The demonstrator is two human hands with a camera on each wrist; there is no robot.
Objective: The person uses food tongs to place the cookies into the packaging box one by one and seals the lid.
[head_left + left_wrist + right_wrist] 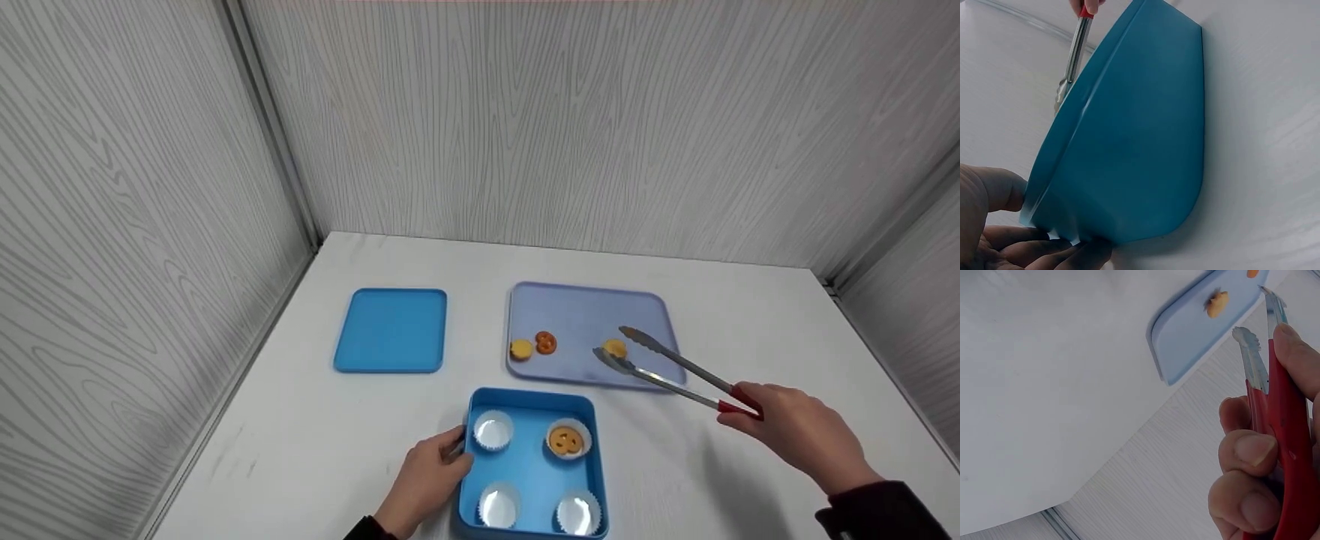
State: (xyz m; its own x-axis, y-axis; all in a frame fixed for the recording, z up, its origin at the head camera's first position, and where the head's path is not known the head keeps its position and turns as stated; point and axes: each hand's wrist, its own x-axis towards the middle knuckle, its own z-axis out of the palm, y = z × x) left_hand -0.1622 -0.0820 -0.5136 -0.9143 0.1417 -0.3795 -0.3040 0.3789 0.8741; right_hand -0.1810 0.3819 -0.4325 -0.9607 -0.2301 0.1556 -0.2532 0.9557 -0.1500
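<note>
My left hand (426, 476) grips the left wall of a deep blue box (534, 480), thumb at the rim and fingers against the outside. Inside it stand several white fluted paper cups; the far right one holds a tan cookie (565, 440) with holes, while the far left cup (493, 430) has nothing in it. Red-handled metal tongs (699, 370) are held in my right hand (799, 427). Their tips are spread over the lavender tray (577, 311), with a yellow cookie (615, 347) between them in the head view. A brown pretzel (546, 343) and another yellow cookie (521, 349) lie at the tray's left.
A flat blue square tray (391, 330) lies on the white table (300, 435), left of the lavender tray. Grey wood-grain panels (525, 135) enclose the table at the back and sides.
</note>
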